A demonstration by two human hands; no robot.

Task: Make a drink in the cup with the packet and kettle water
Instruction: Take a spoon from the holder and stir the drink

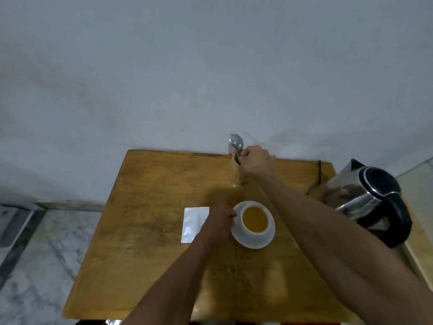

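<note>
Now our right hand [256,161] is closed around a spoon [236,143] in a clear glass [237,171] at the far edge of the wooden table [145,184]. Our left hand [219,222] pinches the handle of the cup [255,222] of orange drink on its saucer [251,241]. Beside it lies the white packet [194,222]; the kettle [370,198] crowds the right edge. Left of the packet the tabletop is open, with a grey wall [164,66] beyond and marble floor [42,242] at left.

A white cup [255,222] of orange-brown drink stands on a white saucer [253,240] on a wooden table [145,207]; the left hand [221,222] grips the cup's left side; the right hand [256,161] holds spoons [236,143] over a glass holder [236,171] at the far edge; a white packet [194,222] lies left; a steel kettle [370,200] stands right.
</note>
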